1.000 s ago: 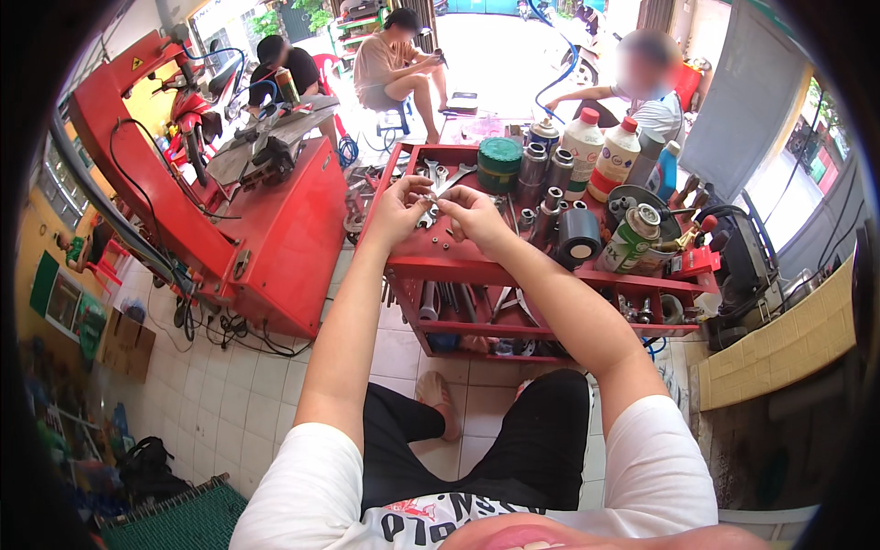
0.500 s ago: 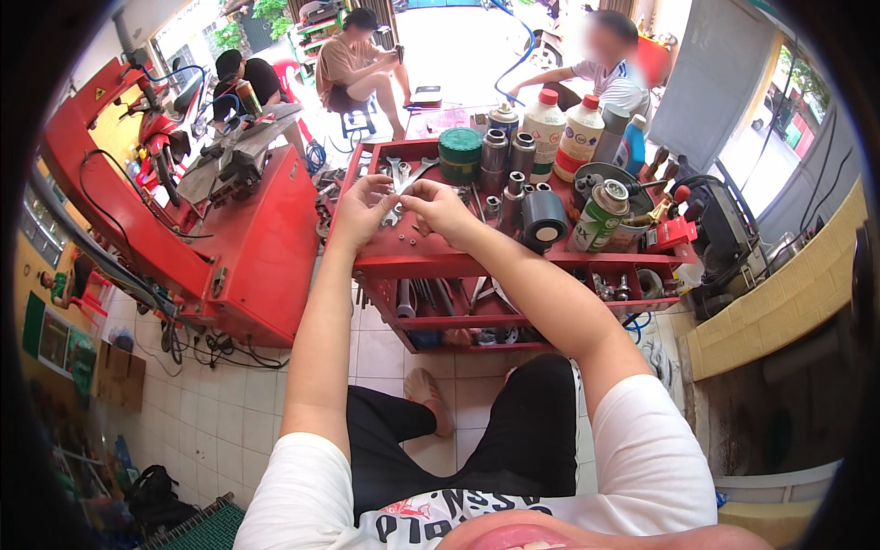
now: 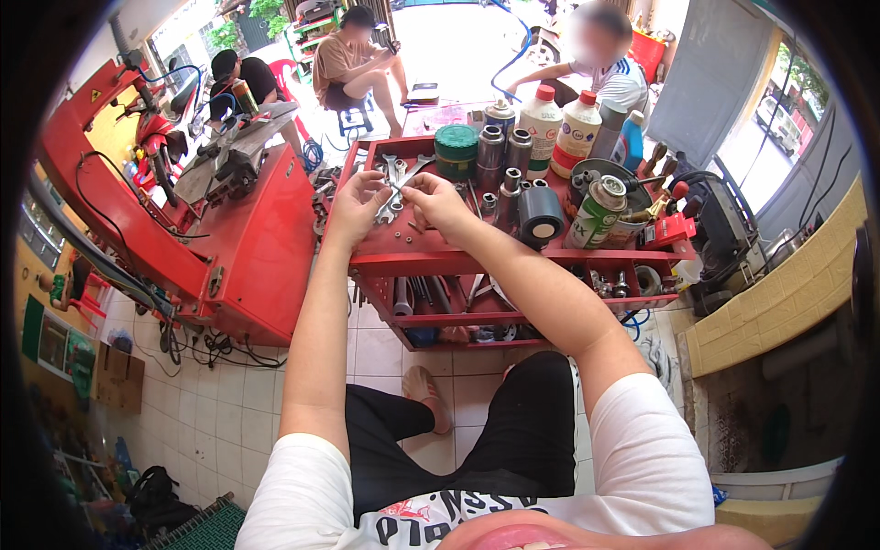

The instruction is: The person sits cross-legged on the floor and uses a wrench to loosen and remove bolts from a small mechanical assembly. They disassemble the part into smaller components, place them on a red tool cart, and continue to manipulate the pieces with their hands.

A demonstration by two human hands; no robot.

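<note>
Both hands at the top shelf of a red tool cart

Left hand (image 3: pixel 356 203) and right hand (image 3: pixel 440 203) meet over the red cart (image 3: pixel 403 261), fingers pinching a small metal part (image 3: pixel 394 186) between them. Wrenches (image 3: pixel 396 170) lie just beyond. A green tin (image 3: pixel 456 151), bottles (image 3: pixel 541 119) and a spray can (image 3: pixel 596 213) stand far right.

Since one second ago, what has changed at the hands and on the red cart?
Little changed. The left hand and the right hand stay together above the red tool cart, fingers pinching a small metal part; only the finger poses shifted slightly. The wrenches, cans and bottles stand as before.
</note>
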